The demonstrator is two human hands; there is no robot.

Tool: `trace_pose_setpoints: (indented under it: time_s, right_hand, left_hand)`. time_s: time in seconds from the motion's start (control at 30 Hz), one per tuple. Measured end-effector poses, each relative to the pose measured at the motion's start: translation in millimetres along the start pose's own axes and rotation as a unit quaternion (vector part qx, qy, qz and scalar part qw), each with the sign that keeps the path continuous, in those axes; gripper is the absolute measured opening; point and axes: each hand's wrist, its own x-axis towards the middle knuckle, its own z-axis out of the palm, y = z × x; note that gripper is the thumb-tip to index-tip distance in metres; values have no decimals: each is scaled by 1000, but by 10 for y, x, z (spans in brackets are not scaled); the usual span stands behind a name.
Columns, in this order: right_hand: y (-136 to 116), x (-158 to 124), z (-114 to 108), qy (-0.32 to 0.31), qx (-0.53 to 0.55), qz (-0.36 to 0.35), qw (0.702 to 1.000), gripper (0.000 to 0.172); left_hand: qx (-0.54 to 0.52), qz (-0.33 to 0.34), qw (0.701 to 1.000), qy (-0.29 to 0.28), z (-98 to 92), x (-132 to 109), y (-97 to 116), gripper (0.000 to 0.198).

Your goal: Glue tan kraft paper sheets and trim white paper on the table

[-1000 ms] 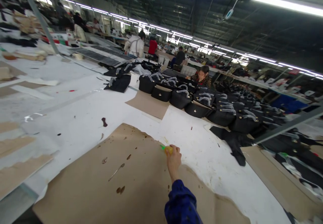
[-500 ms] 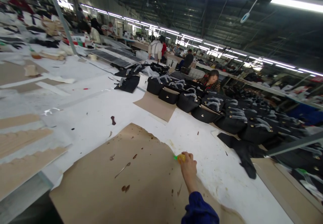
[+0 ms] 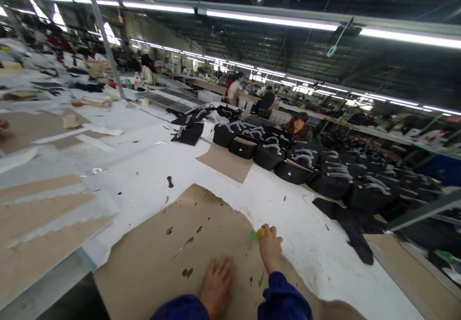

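My right hand (image 3: pixel 271 249) is wrapped round a small yellow bottle (image 3: pixel 260 233) with a green tip, at the right edge of a large brown sheet (image 3: pixel 151 248). The tip points left. Blurred by motion, my left hand (image 3: pixel 218 284) is over the lower middle of the sheet, its fingers apart and nothing seen in them. Dark brown spots and smears mark the sheet, which lies on a white-covered table (image 3: pixel 144 166).
Rows of black handbags (image 3: pixel 327 178) with wrapped handles stand along the far right side. Black pieces (image 3: pixel 353 224) lie nearer, at the right. Tan strips (image 3: pixel 54 219) are at the left. A person (image 3: pixel 298 127) is behind the bags. Another person's hand (image 3: pixel 3 124) shows at the left edge.
My left hand has come into view over the brown sheet. My right hand still holds the yellow bottle at nearly the same place. The view has shifted, and another person's hand now shows at left.
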Motion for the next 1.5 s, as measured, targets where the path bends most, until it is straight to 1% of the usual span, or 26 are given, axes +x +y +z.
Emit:
trace_pose_setpoints:
  time_s: [0.1,0.13,0.2,0.27,0.37,0.43,0.5,0.57,0.7,0.8,0.9,0.97,1.0,1.03,1.07,1.1,1.17,1.23,1.33,1.43,1.5]
  right_hand:
    - [-193,62,-78,-8,18,22,1000,30]
    - [-287,94,-97,-6,28,22,999,29]
    - [-511,169,-104,3,56,11,998,29]
    - [-764,243,-57,7,79,-7,997,29]
    - [-1127,339,99,-3,89,-24,996,29]
    - [-1336,408,222,1,97,-44,994,29]
    - [-1523,498,335,8,118,-73,990,30]
    - [-1707,611,429,16,142,-103,984,30]
    - [-2087,836,571,22,171,-144,974,31]
    - [-2327,958,627,14,187,-172,967,30]
    - [-2449,1058,624,10,183,-181,966,28]
    - [-2460,1123,604,12,157,-163,974,29]
    - [-2455,1154,595,14,145,-153,977,29]
    - [-2450,1185,589,17,136,-148,979,29]
    - [-2452,1214,588,18,134,-148,980,29]
    - [-2465,1241,592,18,137,-153,978,29]
    - [-2544,1290,615,13,154,-165,974,29]
    - [-2697,1339,649,1,170,-177,969,29]
    - [-3016,1430,692,-10,181,-198,963,30]
    - [-3313,1530,693,-13,174,-231,957,30]
    - [-3430,1584,669,-19,166,-249,954,30]
  left_hand:
    - [-16,-65,997,-42,-108,-123,-554,74]
    - [-23,-75,996,-50,-123,-150,-696,76]
    - [-31,-71,996,-47,-118,-183,-871,75]
    - [-33,-65,997,-31,-86,-191,-926,74]
    - [-34,-56,998,-9,-34,-187,-924,74]
    - [-23,-74,997,14,-16,-184,-928,76]
    - [-20,-86,996,24,-25,-181,-945,79]
    - [-32,-91,995,13,-72,-176,-964,82]
    - [-79,-105,991,-26,-234,-148,-998,83]
    - [-115,-84,988,-56,-295,-119,-1043,81]
    - [-116,-73,987,-86,-228,-94,-1122,85]
    - [-99,-64,988,-97,-138,-85,-1183,87]
    - [-83,-55,991,-92,-93,-83,-1213,86]
    - [-59,-40,995,-75,-55,-82,-1240,85]
    - [-23,-24,999,-41,-27,-80,-1263,83]
    - [21,-6,1000,4,-10,-76,-1282,81]
    - [115,24,988,104,-11,-59,-1307,78]
    - [184,28,967,175,-36,-25,-1318,65]
    - [217,16,949,226,-51,42,-1330,44]
    - [211,10,940,270,-11,98,-1352,34]
    - [209,12,935,285,22,122,-1371,31]
